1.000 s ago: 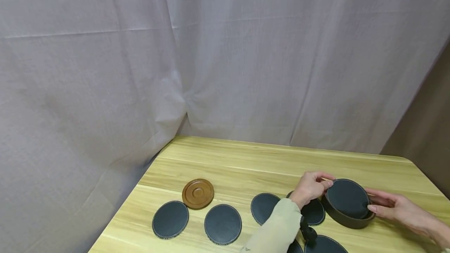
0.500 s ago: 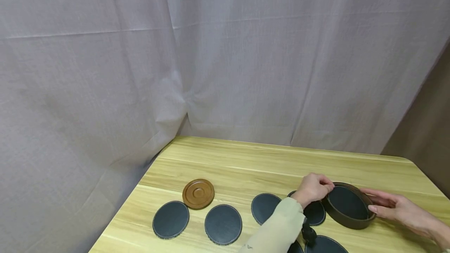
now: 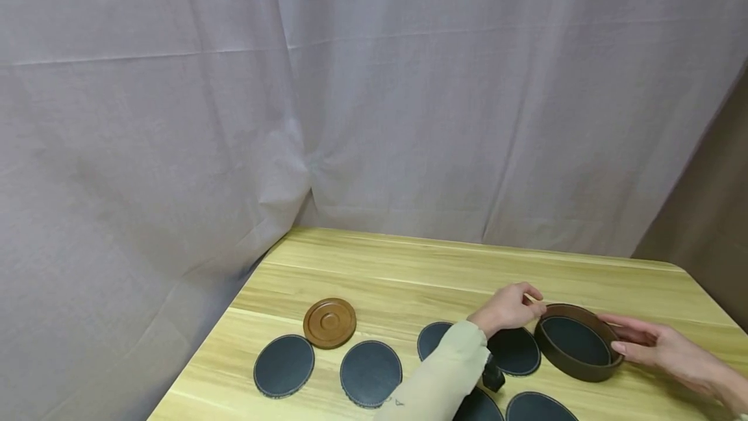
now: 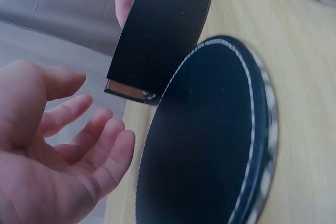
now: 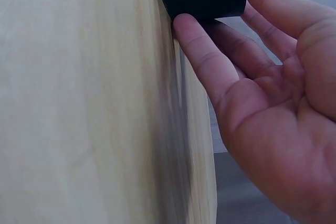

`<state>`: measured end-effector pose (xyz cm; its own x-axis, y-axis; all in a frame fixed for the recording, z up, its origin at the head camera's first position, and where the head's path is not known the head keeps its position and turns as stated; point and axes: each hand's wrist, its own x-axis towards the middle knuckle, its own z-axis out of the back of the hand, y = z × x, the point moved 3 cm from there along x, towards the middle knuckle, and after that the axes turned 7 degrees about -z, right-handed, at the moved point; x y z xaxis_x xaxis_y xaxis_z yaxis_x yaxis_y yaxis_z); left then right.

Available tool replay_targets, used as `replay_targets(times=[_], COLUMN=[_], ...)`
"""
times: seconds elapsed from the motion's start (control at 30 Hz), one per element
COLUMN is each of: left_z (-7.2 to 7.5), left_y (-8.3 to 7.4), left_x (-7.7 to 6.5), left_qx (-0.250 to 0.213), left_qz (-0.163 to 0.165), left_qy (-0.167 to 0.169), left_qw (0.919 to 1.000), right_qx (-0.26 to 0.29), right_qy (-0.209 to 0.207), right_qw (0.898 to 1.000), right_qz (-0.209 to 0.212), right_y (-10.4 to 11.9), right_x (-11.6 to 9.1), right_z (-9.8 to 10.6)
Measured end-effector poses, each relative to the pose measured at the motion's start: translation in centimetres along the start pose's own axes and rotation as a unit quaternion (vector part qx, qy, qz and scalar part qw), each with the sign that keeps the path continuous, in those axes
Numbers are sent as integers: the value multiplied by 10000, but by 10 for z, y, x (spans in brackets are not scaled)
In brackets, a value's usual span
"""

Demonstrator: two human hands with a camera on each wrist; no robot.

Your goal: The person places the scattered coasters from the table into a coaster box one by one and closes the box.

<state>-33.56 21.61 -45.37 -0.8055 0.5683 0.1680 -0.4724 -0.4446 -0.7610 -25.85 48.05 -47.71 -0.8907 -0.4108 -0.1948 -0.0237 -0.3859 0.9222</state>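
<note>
Rnd coaster holder (image 3: 558,359), dk outside w/ brown inner wall, sat upright on table (image 3: 409,265), R side, open top up. Rnd blk coaster (image 3: 575,340) lay inside, below rim. 2nd blk coaster (image 3: 517,351), pale-stitched edge, lay flat just L of holder.

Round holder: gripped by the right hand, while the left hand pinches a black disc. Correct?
Not quite: the left hand pinches nothing; the left wrist view shows it empty, with a gap below the thumb. The right hand does grip the round holder.
</note>
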Motion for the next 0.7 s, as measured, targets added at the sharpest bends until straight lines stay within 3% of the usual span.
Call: replay_targets(times=[0.47,0.7], left_z=[28,45], left_y=[6,11], left_x=[-14,-27], left_qx=[574,1195], left_qz=[-353,-637], left_qy=[569,909], left_qw=[9961,9866], right_qx=[131,84], right_qy=[-21,-64], right_qw=[9987,9990], right_qz=[488,433], right_y=[-2,-5], right_x=[1,0], right_z=[0,0])
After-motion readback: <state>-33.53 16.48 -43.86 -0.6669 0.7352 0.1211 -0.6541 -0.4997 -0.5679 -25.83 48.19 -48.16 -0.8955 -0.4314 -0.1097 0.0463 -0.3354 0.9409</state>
